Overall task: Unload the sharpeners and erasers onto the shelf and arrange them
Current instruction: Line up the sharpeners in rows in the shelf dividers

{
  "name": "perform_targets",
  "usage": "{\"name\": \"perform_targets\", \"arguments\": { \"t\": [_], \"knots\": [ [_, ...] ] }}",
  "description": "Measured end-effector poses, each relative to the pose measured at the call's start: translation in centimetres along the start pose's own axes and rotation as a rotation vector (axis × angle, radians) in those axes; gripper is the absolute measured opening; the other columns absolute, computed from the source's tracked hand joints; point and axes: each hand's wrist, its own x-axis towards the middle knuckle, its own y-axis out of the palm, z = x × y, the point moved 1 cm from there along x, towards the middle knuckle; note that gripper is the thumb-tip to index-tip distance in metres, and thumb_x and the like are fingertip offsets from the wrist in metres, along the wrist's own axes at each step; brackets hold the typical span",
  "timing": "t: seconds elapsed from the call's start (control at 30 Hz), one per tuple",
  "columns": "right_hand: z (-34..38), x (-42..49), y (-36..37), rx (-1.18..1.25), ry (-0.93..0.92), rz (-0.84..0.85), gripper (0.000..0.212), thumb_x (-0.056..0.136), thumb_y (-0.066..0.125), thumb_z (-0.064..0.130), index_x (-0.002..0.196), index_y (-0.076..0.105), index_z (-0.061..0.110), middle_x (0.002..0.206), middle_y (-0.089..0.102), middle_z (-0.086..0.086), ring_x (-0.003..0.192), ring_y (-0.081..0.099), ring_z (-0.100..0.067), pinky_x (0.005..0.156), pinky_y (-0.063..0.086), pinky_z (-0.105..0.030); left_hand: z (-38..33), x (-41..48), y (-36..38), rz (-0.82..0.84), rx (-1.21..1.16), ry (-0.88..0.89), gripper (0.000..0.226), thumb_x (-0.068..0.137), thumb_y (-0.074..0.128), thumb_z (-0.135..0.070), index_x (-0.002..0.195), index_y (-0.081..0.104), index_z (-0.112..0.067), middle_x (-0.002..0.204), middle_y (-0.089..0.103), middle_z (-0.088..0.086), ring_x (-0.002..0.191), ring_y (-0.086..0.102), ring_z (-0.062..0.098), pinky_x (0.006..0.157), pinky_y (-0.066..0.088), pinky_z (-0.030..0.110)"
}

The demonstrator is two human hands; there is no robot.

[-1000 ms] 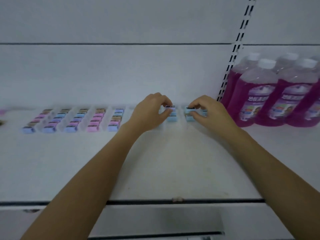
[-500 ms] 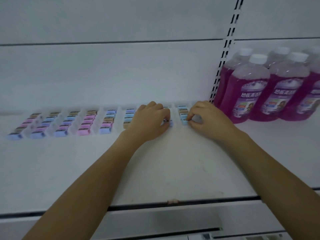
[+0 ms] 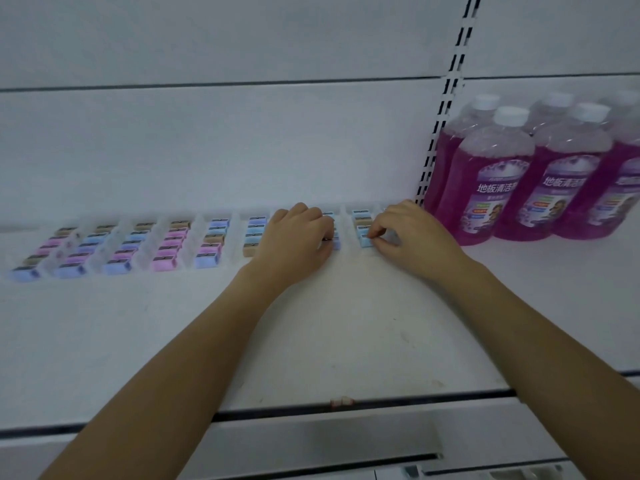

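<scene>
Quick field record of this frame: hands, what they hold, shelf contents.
shelf: white
sharpener columns: side by side along the shelf, most left of the hands
left hand: fingers curled over one column, grip hidden
right hand: pinches blue sharpener at front of rightmost column
purple bottles: upright, right end, apart from the sharpeners

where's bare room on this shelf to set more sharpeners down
Free: the wide front strip of the shelf between the sharpener rows and the front edge, and the patch in front of the purple bottles. Crowded along the back: rows, then bottles.
</scene>
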Motion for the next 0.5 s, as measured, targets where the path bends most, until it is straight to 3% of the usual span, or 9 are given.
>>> {"name": "perform_targets", "arguments": {
  "t": [0.4, 0.5],
  "knots": [
    [0.14, 0.03, -0.03, -0.036, 0.030, 0.039, 0.013, 0.085, 0.058, 0.015, 0.094, 0.067, 0.012, 0.094, 0.062, -0.001, 0.097, 0.049, -0.023, 0.082, 0.041, -0.038, 0.44, -0.22, 0.32, -0.023, -0.004, 0.014, 0.022, 0.093, 0.047, -0.030, 0.102, 0.061, -0.016, 0.106, 0.060, 0.000, 0.104, 0.047, 0.020, 0.085, 0.031, 0.028],
    [0.37, -0.08, -0.32, -0.002, 0.054, -0.039, 0.016, 0.086, 0.056, 0.013, 0.099, 0.065, 0.010, 0.099, 0.061, -0.005, 0.097, 0.050, -0.023, 0.081, 0.042, -0.038, 0.51, -0.25, 0.11, -0.068, -0.029, 0.013, 0.023, 0.091, 0.049, -0.031, 0.099, 0.063, -0.014, 0.102, 0.061, 0.002, 0.101, 0.051, 0.022, 0.084, 0.032, 0.030]
  ]
}}
